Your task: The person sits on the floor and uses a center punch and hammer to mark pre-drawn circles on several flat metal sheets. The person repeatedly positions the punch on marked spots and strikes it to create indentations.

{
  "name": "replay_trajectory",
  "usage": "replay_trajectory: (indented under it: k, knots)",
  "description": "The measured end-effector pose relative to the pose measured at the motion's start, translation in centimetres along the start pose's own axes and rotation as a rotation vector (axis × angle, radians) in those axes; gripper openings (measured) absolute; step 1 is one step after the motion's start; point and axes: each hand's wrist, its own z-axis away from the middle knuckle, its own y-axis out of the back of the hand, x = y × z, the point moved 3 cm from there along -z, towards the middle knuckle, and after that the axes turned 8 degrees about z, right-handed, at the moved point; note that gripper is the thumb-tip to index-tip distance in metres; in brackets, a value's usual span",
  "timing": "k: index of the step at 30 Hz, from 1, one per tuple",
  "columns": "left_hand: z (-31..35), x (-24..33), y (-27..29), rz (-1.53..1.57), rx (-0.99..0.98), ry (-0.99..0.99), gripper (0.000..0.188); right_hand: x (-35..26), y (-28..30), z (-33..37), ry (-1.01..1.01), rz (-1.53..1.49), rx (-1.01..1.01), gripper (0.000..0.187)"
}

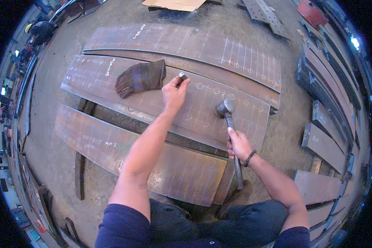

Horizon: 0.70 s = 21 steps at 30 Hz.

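Between the fingertips of my left hand (176, 93) stands a short metal punch (182, 76), its shiny end up, over the middle steel plate (149, 103). Its lower end is hidden by my fingers. My right hand (238, 144) is closed around the handle of a hammer (225, 108). The hammer's head is over the right part of the same plate, among chalk circles and lines. A dark work glove (141, 78) lies on the plate just left of my left hand.
A marked steel plate (165, 39) lies beyond the middle one, and a rusty plate (186, 169) lies nearer me. Stacked plates (326, 142) line the right side, with a red bundle (312, 12) behind. Cardboard (175, 4) is at the back. Another person (40, 29) bends at far left.
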Motion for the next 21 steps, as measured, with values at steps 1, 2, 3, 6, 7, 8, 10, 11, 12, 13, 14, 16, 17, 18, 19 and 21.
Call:
replay_trajectory:
  k: [1,2,3,6,7,8,10,11,12,13,14,16,17,18,19,21]
  knots:
    - [0.0,0.2,1.3,-0.044,-0.011,0.036,0.021,0.6,-0.3,0.4,-0.098,-0.051,-0.001,0.041]
    - [0.1,0.4,2.8,-0.088,-0.013,0.046,0.020,0.8,-0.6,0.5,-0.102,-0.088,-0.026,0.039]
    - [-0.4,0.3,4.1,-0.140,-0.010,0.045,0.019,0.3,-0.7,0.2,-0.045,-0.075,-0.026,0.040]
    - [0.6,-0.6,8.0,-0.125,0.075,0.078,0.020,0.2,-0.9,0.2,-0.046,-0.074,-0.035,0.040]
    - [0.8,-1.0,8.9,-0.093,0.070,0.075,0.020,0.1,-0.9,0.2,-0.052,-0.087,-0.040,0.040]
    - [1.1,-1.4,9.9,-0.064,0.066,0.075,0.021,0.0,-1.0,0.2,-0.081,-0.109,-0.049,0.040]
    - [1.6,-2.0,11.3,-0.041,0.068,0.091,0.021,-0.1,-1.0,0.4,-0.085,-0.121,-0.037,0.039]
    - [1.9,-2.3,11.5,-0.044,0.073,0.108,0.021,-0.2,-1.0,0.4,-0.096,-0.131,-0.030,0.039]
    - [2.1,-2.6,11.7,-0.075,0.084,0.197,0.021,-0.2,-0.9,0.4,-0.086,-0.123,-0.029,0.038]
    - [2.2,-2.4,11.7,-0.073,0.082,0.129,0.022,-0.2,-0.9,0.4,-0.086,-0.110,-0.040,0.038]
    - [2.3,-2.3,11.4,-0.097,0.086,0.134,0.023,-0.2,-0.8,0.3,-0.086,-0.104,-0.047,0.038]
    - [2.4,-1.9,10.7,-0.083,0.080,0.094,0.027,0.0,-0.6,0.1,-0.088,-0.088,-0.034,0.038]
    - [2.5,-1.8,10.4,-0.090,0.082,0.104,0.028,0.1,-0.6,0.0,-0.075,-0.069,-0.044,0.039]
    - [2.5,-1.6,10.1,-0.082,0.078,0.090,0.028,0.1,-0.5,-0.1,-0.067,-0.064,-0.049,0.039]
    - [2.7,-1.5,9.9,-0.076,0.064,0.094,0.028,0.2,-0.5,-0.1,-0.073,-0.071,-0.048,0.039]
    - [2.6,-1.4,10.0,-0.161,0.064,0.078,0.025,0.2,-0.6,-0.1,-0.056,-0.066,-0.050,0.040]
